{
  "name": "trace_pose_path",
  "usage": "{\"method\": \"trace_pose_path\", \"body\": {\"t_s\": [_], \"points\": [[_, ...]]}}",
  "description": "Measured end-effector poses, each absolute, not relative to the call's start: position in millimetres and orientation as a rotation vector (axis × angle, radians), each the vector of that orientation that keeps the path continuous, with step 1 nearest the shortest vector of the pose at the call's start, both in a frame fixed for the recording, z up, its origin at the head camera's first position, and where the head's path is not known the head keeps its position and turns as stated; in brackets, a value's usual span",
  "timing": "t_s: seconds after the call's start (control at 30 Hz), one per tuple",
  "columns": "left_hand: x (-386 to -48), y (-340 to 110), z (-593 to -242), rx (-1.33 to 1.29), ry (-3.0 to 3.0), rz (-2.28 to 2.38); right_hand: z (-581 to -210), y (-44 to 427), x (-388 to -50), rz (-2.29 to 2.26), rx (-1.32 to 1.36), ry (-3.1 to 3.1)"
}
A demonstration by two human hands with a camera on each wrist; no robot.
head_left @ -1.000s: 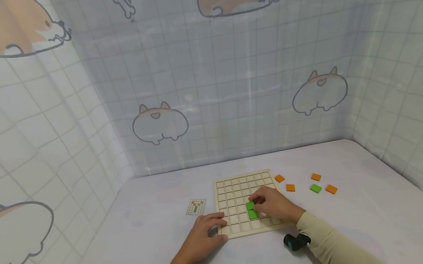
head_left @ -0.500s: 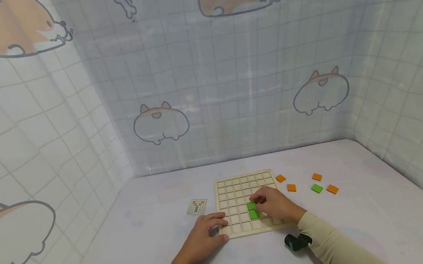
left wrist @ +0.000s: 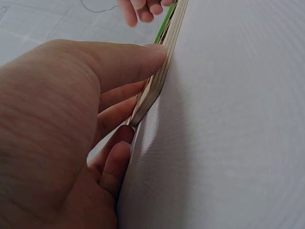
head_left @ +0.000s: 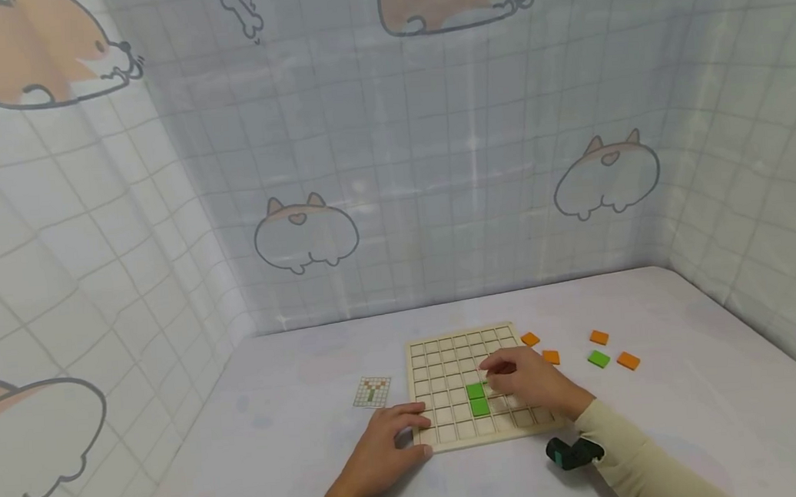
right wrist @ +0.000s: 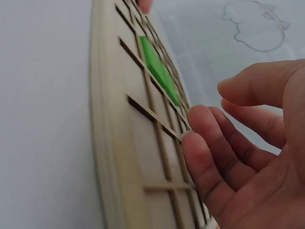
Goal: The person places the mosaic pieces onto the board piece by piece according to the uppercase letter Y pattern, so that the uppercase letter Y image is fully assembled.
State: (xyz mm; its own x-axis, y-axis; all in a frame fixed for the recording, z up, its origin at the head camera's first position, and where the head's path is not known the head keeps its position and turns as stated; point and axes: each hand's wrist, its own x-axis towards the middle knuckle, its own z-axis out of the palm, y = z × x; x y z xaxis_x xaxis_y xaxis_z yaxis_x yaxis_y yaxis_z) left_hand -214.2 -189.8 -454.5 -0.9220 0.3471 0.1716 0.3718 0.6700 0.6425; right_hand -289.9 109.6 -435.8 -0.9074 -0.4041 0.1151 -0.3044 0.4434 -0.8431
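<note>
A pale wooden grid board point(head_left: 443, 368) lies on the white table, with two green square tiles point(head_left: 479, 407) seated in adjoining cells, one behind the other. My left hand point(head_left: 384, 450) rests at the board's near left corner; its thumb point(left wrist: 155, 56) touches the edge and several fingers lie on or beside the corner. Just right of the tiles, my right hand point(head_left: 535, 384) hovers over the board, fingers loosely bent. In the right wrist view a gap shows between thumb and fingertips point(right wrist: 198, 143), holding nothing. The right hand hides some cells.
Right of the board lie several orange tiles point(head_left: 628, 361) and one green tile point(head_left: 598, 359). A small pattern card point(head_left: 372, 392) with a coloured grid is left of the board. Patterned fabric walls point(head_left: 436, 199) enclose the table at the back and sides.
My right hand has let go of the rear green tile and moved slightly right, so both green tiles show fully. My left hand has stayed at the board's corner.
</note>
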Motion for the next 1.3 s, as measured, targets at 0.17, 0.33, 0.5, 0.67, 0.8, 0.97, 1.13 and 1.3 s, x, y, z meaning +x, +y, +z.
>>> {"method": "trace_pose_path", "body": {"t_s": [0.17,0.33,0.5,0.67,0.8,0.97,1.13,1.3], "points": [[-214.9,-189.6,-453.7,-0.613,-2.842,-1.098,-429.8,127.8,-288.1,-1.586,-0.552,2.533],[-215.9,-189.1,-453.2,-0.610,-2.841,-1.107,-425.6,149.0,-287.4,-1.682,-0.528,2.492],[-215.3,-189.7,-453.4,-0.603,-2.844,-1.120,-423.2,168.6,-292.5,-1.701,-0.447,2.525],[-214.0,-191.0,-453.7,-0.590,-2.853,-1.134,-420.8,187.8,-296.2,-1.675,-0.311,2.610],[-213.3,-190.6,-454.1,-0.591,-2.849,-1.147,-419.2,206.3,-296.8,-1.651,-0.241,2.685],[-213.5,-190.7,-455.2,-0.597,-2.844,-1.144,-422.7,227.5,-298.7,-1.634,-0.184,2.736],[-214.8,-191.1,-456.6,-0.610,-2.845,-1.118,-429.9,245.9,-300.3,-1.611,-0.101,2.790],[-215.0,-191.1,-456.4,-0.617,-2.847,-1.114,-435.7,258.3,-298.7,-1.621,-0.072,2.851]]}}
